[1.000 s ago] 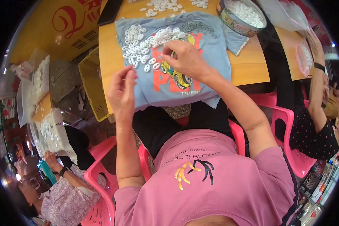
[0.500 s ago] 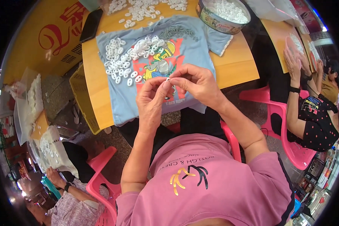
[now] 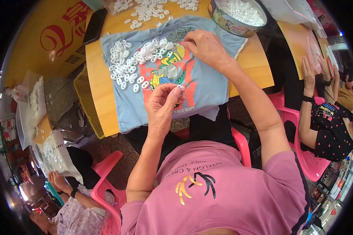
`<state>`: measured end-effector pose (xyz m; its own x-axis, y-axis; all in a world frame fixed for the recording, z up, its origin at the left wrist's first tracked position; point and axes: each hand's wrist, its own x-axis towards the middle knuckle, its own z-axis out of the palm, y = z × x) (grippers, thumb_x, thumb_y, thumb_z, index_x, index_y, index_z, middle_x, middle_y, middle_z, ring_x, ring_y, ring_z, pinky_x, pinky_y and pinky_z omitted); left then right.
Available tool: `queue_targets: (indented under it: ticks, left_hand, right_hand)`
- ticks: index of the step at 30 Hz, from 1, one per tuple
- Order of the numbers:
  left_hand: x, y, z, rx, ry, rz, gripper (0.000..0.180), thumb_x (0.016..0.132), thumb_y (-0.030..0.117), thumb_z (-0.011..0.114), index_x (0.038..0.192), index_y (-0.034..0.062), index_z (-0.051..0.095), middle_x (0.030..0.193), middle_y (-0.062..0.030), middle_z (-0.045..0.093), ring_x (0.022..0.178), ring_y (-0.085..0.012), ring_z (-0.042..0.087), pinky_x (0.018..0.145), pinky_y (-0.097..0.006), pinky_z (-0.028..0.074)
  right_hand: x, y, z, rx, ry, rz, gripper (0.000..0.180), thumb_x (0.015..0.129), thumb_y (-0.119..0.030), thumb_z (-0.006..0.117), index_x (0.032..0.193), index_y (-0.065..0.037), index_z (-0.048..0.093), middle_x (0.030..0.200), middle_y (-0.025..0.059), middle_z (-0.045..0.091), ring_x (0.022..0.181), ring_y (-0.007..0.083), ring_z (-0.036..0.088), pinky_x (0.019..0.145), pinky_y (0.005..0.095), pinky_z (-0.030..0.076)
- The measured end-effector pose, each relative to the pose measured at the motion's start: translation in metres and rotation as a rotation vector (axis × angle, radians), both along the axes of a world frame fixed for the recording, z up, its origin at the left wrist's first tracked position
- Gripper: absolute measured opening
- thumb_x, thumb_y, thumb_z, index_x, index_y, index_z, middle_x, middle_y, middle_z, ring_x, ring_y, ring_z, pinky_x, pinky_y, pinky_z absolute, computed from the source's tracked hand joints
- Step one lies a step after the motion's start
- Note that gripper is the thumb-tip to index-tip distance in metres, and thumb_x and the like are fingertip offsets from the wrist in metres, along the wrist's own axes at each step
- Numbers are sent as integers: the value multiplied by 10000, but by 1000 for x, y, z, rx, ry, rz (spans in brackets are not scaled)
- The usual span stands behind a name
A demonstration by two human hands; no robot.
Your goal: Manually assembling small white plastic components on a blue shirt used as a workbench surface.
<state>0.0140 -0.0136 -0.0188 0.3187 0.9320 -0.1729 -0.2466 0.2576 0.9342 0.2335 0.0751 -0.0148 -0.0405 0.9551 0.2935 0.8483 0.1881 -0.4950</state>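
From where I stand, a black phone (image 3: 95,26) lies at the left edge of the yellow counter (image 3: 99,90). Next come loose white ovals (image 3: 121,58), two-holed, scattered on a pale blue shirt (image 3: 129,113); the nearest ones point roughly away from the person, one with its long axis leaning right. A thicker white heap (image 3: 151,49) sits just beside them. Then the left hand (image 3: 160,107), its grip, thumb against fingers, clamped on a white piece (image 3: 180,87). That piece is right at the fingertips, over the shirt's print, poking out to the right; the fingers cover too much to tell its long axis. Beyond lies a dark green pile (image 3: 180,33). The right hand (image 3: 210,49) is beside it, fingers curled down; I can't tell whether that grip is apart or together. Farther right stands a round tin (image 3: 235,25) of white pieces.
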Motion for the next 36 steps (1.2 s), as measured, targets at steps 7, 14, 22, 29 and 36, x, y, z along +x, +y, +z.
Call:
queue_targets:
  ticks: [7, 14, 22, 29, 36]
  left_hand:
    - [-2, 0, 3, -33, 19, -12, 145, 953, 155, 634, 1018, 26, 623, 900, -45, 687, 768, -96, 642, 675, -230, 511]
    - [-2, 4, 11, -138, -80, 16, 154, 955, 161, 634, 1017, 21, 615, 864, -40, 682, 744, -83, 629, 660, -218, 506]
    - [-4, 12, 20, -84, -190, 105, 173, 935, 121, 652, 1014, -19, 590, 916, -107, 668, 747, -129, 639, 679, -268, 539]
    - [-9, 12, 21, -49, -194, 104, 171, 937, 120, 649, 1025, -15, 593, 922, -101, 664, 764, -129, 640, 690, -266, 541]
    - [-12, 11, 19, -51, -188, 102, 173, 935, 118, 649, 1032, -15, 596, 917, -101, 665, 767, -128, 640, 694, -263, 542]
  right_hand:
    - [-6, 5, 9, -47, -125, 11, 181, 844, -204, 625, 879, -32, 669, 903, 174, 673, 872, 400, 651, 748, 490, 516]
    - [0, -4, 13, -33, 60, 92, 191, 883, -200, 657, 942, -18, 662, 864, 123, 668, 709, 247, 642, 647, 355, 503]
    - [-24, -56, 33, -291, 779, 115, 253, 948, -152, 627, 1132, 17, 664, 891, 24, 680, 666, 55, 564, 630, 209, 472]
    - [-28, -65, 27, -324, 915, 98, 225, 948, -136, 626, 1114, 8, 675, 880, 25, 672, 678, 55, 550, 649, 202, 467]
    - [-24, -68, 24, -300, 893, 70, 232, 938, -152, 646, 1095, 17, 673, 879, 19, 663, 682, 58, 542, 638, 203, 458]
